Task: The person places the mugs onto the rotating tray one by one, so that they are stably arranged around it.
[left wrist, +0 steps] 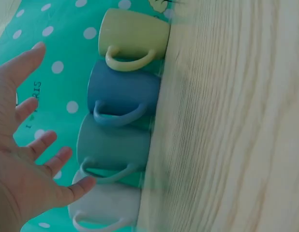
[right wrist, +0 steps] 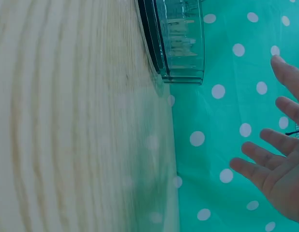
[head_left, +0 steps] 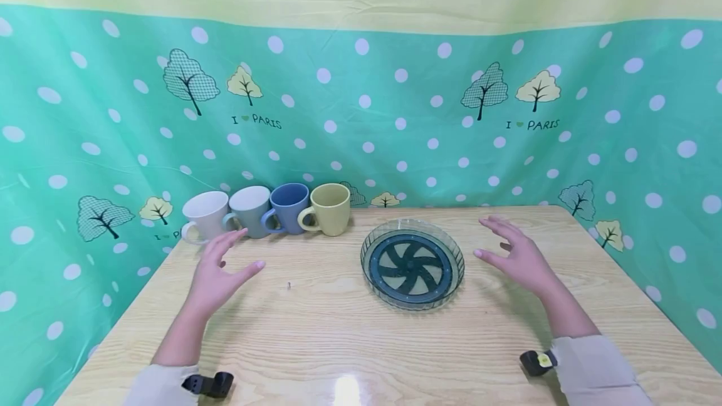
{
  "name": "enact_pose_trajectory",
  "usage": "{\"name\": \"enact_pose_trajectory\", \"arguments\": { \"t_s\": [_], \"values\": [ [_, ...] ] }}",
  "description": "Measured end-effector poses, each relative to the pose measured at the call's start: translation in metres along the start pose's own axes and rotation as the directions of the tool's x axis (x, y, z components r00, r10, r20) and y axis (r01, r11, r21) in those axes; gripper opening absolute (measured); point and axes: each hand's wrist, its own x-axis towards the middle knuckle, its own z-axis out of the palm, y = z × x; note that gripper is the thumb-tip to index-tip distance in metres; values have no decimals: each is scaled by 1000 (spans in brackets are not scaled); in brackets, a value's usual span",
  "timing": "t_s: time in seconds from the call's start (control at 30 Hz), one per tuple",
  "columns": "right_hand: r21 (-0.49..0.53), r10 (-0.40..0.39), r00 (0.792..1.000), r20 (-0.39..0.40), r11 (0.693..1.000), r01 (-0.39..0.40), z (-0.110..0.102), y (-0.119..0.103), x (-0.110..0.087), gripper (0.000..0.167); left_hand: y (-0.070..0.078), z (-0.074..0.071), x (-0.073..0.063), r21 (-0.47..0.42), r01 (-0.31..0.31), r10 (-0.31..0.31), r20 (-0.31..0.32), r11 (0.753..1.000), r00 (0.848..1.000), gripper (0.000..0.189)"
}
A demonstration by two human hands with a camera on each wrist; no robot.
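Four mugs would be several: a white mug (head_left: 206, 217), a grey-green mug (head_left: 251, 212), a blue mug (head_left: 290, 208) and a yellow mug (head_left: 331, 208) stand upright in a row at the back left, handles toward the front left. My left hand (head_left: 217, 277) hovers in front of the white and grey-green mugs, fingers spread, holding nothing. A round clear tray (head_left: 413, 265) with a dark blue-green spoked base sits right of centre. To its right my right hand (head_left: 519, 259) is raised above the table, fingers apart and holding nothing; the right wrist view shows the tray's clear wall (right wrist: 186, 43).
The wooden table (head_left: 316, 343) reaches back to a green dotted curtain (head_left: 361, 143), which also runs along both sides. A tiny object (head_left: 289, 285), too small to make out, lies left of the tray. Black wrist cameras sit on both sleeves.
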Motion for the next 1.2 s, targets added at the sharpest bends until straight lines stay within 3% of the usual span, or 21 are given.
{"name": "enact_pose_trajectory", "arguments": {
  "t_s": [0.2,0.4,0.7,0.9,1.2],
  "values": [
    [151,104,993,58,982,-112,3,0,0,68,3,9,3,-134,72,-72,7,988,997,73],
    [232,182,978,98,952,-201,8,2,3,66,5,16,5,-204,98,-101,-4,974,995,70],
    [344,172,965,200,909,-233,16,2,8,64,5,26,10,-308,165,-169,13,937,986,65],
    [385,150,950,274,888,-252,21,6,11,73,1,34,16,-368,163,-167,20,915,986,63],
    [413,174,925,339,856,-312,28,15,17,67,-1,44,26,-401,166,-162,45,901,986,60]
  ]
}}
